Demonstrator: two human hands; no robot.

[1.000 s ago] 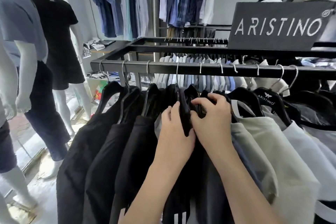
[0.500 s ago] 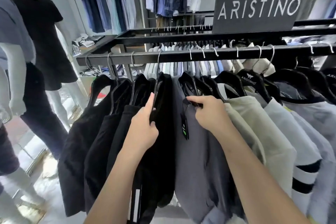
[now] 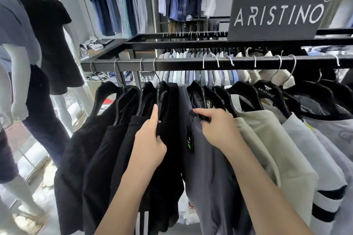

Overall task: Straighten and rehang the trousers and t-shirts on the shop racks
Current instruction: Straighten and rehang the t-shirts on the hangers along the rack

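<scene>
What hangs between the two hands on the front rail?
Head view: the edge of the black garment the left hand grips, then the grey garment the right hand pinches, with its black tag dangling.

One wide-angle head camera faces forward and slightly down, close to the rack rail (image 3: pixel 181 63) at 12 o'clock, mannequins (image 3: pixel 49 44) at 9 o'clock.

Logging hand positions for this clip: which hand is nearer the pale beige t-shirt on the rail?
Right. The right hand pinches the dark grey garment right beside the pale beige t-shirt; the left hand grips a black garment further left.
</scene>
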